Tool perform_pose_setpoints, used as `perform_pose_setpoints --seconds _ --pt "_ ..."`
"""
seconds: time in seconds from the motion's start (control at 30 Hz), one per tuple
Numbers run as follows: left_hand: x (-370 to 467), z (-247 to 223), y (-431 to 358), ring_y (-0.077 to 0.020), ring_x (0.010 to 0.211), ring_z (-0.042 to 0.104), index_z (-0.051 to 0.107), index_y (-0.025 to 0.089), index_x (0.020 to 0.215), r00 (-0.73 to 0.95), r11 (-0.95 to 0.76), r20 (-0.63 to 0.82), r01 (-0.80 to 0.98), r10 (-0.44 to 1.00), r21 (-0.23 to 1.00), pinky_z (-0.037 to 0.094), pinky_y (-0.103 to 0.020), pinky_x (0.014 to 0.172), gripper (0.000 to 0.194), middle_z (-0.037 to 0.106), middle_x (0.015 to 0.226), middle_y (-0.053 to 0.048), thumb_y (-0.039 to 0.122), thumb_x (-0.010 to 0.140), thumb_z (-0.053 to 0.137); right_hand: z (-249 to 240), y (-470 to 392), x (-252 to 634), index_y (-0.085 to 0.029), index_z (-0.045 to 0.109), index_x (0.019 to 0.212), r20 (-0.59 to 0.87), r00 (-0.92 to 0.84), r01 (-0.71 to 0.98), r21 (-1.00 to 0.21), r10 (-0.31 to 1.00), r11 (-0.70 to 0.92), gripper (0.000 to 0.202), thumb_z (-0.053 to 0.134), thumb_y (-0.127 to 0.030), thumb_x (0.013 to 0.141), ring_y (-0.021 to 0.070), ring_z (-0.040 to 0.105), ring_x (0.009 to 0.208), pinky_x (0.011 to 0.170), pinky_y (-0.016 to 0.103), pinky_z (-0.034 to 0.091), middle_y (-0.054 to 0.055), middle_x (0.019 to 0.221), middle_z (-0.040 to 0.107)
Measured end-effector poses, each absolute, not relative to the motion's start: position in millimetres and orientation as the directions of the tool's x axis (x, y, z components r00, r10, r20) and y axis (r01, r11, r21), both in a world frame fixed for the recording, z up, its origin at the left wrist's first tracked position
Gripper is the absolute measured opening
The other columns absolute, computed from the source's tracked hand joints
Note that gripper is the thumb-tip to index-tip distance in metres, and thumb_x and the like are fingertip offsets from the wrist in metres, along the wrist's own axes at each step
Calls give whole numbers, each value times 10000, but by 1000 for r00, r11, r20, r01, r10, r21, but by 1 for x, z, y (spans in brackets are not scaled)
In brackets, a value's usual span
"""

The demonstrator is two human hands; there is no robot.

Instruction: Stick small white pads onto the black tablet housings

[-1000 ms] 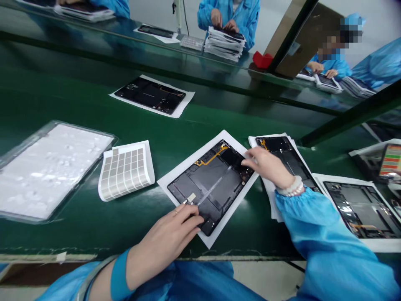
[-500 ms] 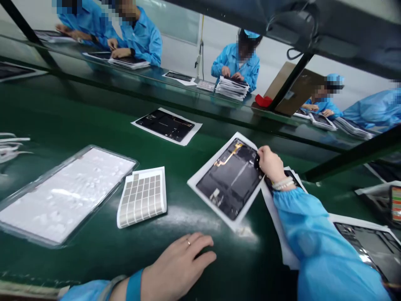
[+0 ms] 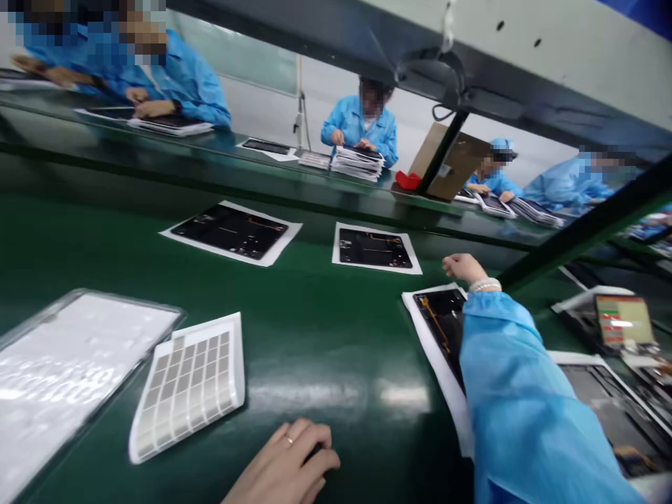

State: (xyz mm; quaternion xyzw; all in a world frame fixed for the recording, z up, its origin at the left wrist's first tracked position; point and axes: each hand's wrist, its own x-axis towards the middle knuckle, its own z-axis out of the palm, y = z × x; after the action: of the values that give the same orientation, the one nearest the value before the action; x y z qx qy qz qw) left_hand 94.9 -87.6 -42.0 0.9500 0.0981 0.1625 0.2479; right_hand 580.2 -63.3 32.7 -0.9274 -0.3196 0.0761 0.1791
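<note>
My left hand (image 3: 288,465) rests on the green bench at the bottom centre, fingers loosely bent and slightly apart, holding nothing. Just beyond a black panel on white paper (image 3: 444,315), my right hand (image 3: 465,269) hovers with its fingers curled together and nothing visible in them; my sleeve covers part of that panel. Farther back lie two more black panels on white sheets, one at centre (image 3: 374,249) and another to its left (image 3: 228,231). A curling sheet of grey square stickers (image 3: 189,381) is left of my left hand.
At the left lies a white sheet in a clear sleeve (image 3: 78,364). A slanted dark post (image 3: 588,224) and an overhead shelf (image 3: 525,84) frame the right side. More parts (image 3: 614,406) sit at the right. Several people in blue work behind the rail.
The panel that my right hand held now lies flat at the back centre, released. My right hand is beyond the right-hand panel. The view has shifted, with the sticker sheet now farther left and lower.
</note>
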Motion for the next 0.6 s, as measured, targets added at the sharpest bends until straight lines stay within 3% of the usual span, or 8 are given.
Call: perform_pose_setpoints --seconds 0.13,0.23,0.33,0.43,0.6 --pt "106 -26 -84 -149 840 569 580 283 1035 965 -812 154 87 213 577 457 -244 792 275 594 1019 -6 118 852 459 37 -155 596 -146 679 723 -164 850 456 -246 500 -855 233 570 -296 865 157 618 645 630 274 469 92 715 667" --pt "134 -16 -88 -186 959 568 587 281 1062 994 -726 -15 88 106 682 449 -294 865 295 590 1081 -13 142 808 530 25 -201 586 -175 675 612 -211 869 416 -176 447 -892 242 625 -324 795 185 618 640 599 272 442 119 687 674" --pt "184 -14 -101 -175 919 580 593 226 1065 988 -488 -143 155 63 859 461 -300 851 241 610 1038 -34 208 834 527 9 -216 570 -192 706 714 -179 867 445 -143 465 -884 210 582 -328 814 201 635 768 649 262 436 127 840 701" --pt "243 -22 -120 -115 675 580 572 134 1075 923 47 -346 343 168 938 490 -241 674 256 622 862 -38 204 830 547 0 -216 561 -185 707 890 -87 880 459 -93 467 -883 235 510 -307 852 240 624 898 731 305 435 148 975 682" --pt "315 -29 -140 -66 676 623 551 100 1007 894 159 -390 361 222 919 493 -159 645 196 623 830 -54 171 933 383 1 -218 564 -165 700 892 -85 861 491 -111 501 -864 226 570 -341 835 194 633 847 732 277 446 90 881 689"
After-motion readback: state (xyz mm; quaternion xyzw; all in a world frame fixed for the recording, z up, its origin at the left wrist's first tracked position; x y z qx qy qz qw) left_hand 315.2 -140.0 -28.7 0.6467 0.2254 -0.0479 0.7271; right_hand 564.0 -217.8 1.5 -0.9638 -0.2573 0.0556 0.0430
